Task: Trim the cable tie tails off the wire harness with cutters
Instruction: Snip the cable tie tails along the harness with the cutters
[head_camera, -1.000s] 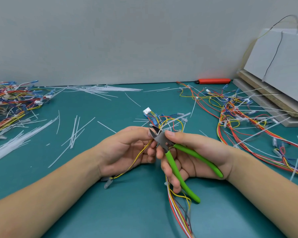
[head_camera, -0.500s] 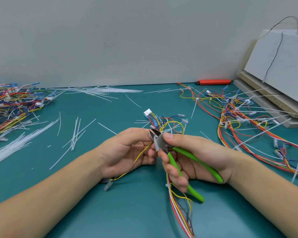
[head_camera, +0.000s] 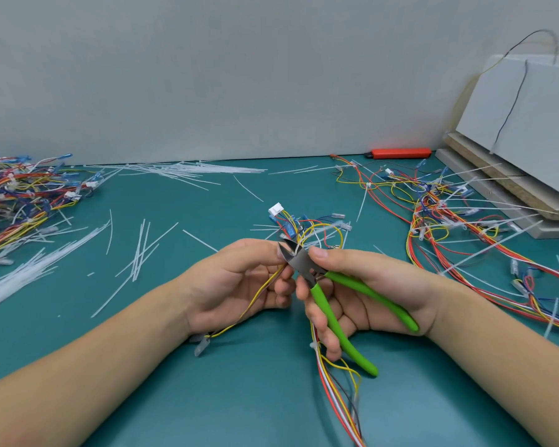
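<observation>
A big teal table (head_camera: pixel 175 398) fills the view, and a plain grey wall (head_camera: pixel 207 75) stands at its far edge. Thin white cut tie tails (head_camera: pixel 141 245) lie scattered over the left and middle of the table, with a thicker bunch of them at the far left edge. A pile of colored wires (head_camera: pixel 17 195) sits far to the left. Another tangle of wires (head_camera: pixel 449 214), mostly red and yellow, spreads over the right side, with long white ties sticking out of it. An orange tool (head_camera: pixel 400 152) lies at the far edge by the wall. On the far right, flat boards (head_camera: pixel 497 175) are stacked, and a white panel (head_camera: pixel 523 121) leans on top of them.

The wire harness (head_camera: pixel 307 229) is in the middle of the table, just in front of the person. It has yellow, red, blue and white wires and a small white plug at its far end. More of its wires run down toward the near edge.

The left hand (head_camera: pixel 242 282) is curled and pinches the harness wires between thumb and fingers. The right hand (head_camera: pixel 362 295) grips the cutters (head_camera: pixel 333 295), which have bright green handles. The handles are spread apart. The metal tips are a little open around a white tie, right beside the left thumb.
</observation>
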`<state>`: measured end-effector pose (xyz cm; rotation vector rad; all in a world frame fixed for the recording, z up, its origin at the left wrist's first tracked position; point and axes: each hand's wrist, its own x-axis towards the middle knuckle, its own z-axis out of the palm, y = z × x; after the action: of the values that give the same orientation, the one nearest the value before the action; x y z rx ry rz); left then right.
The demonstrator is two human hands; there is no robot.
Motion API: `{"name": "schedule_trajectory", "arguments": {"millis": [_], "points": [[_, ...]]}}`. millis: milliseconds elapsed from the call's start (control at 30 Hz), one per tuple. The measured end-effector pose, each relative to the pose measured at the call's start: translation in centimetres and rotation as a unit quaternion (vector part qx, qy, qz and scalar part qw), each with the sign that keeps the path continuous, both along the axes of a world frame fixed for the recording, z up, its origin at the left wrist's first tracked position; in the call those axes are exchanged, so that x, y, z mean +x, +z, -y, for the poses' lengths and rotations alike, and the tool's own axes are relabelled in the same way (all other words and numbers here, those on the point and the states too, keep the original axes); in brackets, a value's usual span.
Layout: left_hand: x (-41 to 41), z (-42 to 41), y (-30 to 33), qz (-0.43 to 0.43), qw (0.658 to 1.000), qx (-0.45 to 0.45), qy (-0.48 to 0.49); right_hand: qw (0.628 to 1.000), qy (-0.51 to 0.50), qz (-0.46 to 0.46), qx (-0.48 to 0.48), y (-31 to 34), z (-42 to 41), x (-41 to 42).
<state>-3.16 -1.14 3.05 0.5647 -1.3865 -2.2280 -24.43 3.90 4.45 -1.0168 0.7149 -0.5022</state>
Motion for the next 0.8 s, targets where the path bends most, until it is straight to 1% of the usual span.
{"name": "schedule_trajectory", "arguments": {"millis": [267,467,600,800], "points": [[-0.1,0.03,0.15,0.01,1.0,-0.015,-0.007,1.0,0.001,-0.008,-0.004,0.01,0.02,-0.02],[-0.15,-0.05,0.03,0.0,1.0,0.015,0.023,1.0,-0.006,-0.02,-0.015,0.2,-0.2,0.37],[-0.13,-0.09,0.14,-0.001,1.0,0.017,0.011,0.999,0.001,-0.038,-0.02,0.48,-0.38,0.56],[-0.22,-0.13,0.17,0.017,1.0,0.0,0.023,1.0,-0.009,-0.02,-0.013,0.37,-0.28,0.37]]}}
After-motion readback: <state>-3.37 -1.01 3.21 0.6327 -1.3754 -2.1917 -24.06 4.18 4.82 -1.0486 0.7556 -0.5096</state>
